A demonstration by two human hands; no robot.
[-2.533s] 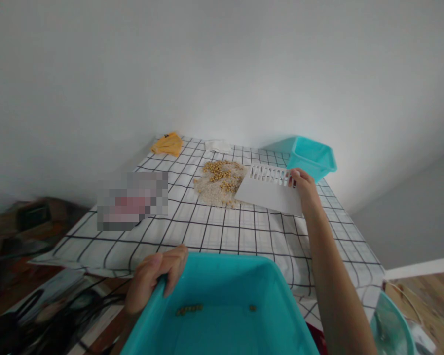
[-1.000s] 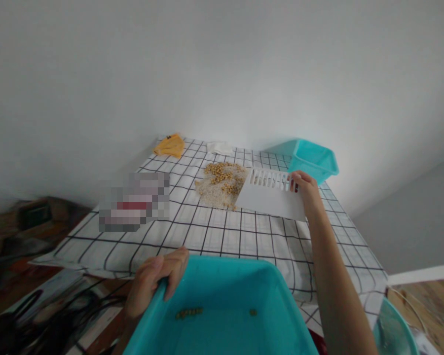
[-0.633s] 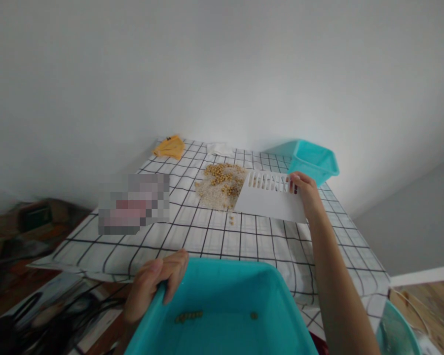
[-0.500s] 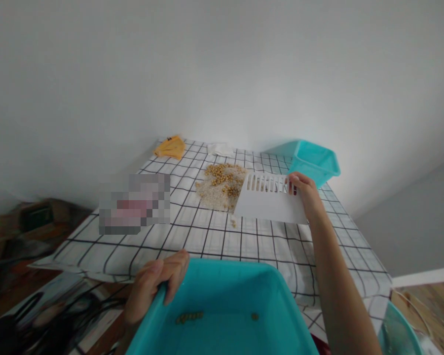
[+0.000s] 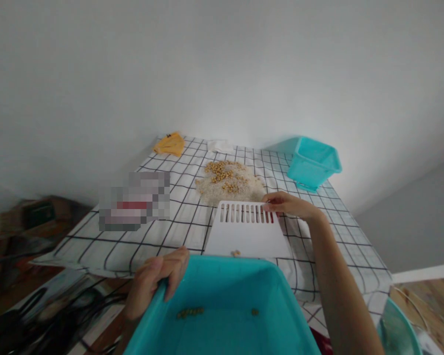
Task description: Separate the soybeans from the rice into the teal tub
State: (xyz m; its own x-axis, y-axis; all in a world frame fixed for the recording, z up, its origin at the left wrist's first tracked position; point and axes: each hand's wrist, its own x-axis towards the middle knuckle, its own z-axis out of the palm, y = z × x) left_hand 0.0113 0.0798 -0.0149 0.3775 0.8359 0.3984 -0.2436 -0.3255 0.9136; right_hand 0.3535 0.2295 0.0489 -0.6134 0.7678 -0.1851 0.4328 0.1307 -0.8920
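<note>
My left hand (image 5: 159,276) is closed over the left rim of a turquoise plastic bin (image 5: 229,271) at the table's near edge. A few beans (image 5: 190,312) lie on its floor. In my right hand (image 5: 290,204) is a white slotted scraper (image 5: 246,236), pinched at the right end of its slotted edge. The scraper's broad plain edge is close to the bin's far rim, with a couple of pale beans (image 5: 236,253) by that edge. Just beyond the slots spreads a heap of rice (image 5: 244,187) with yellow beans (image 5: 220,171) on top.
A second turquoise container (image 5: 313,162) stands at the back right of the checked tablecloth (image 5: 181,217). A yellow cloth (image 5: 170,145) and a white cloth (image 5: 220,146) lie at the back, along the wall. At left is a blurred-out item (image 5: 136,202). Cables (image 5: 70,315) are below left.
My right hand has brought the scraper left and toward me, from beside the heap to the bin's far rim. My left hand stays on the bin.
</note>
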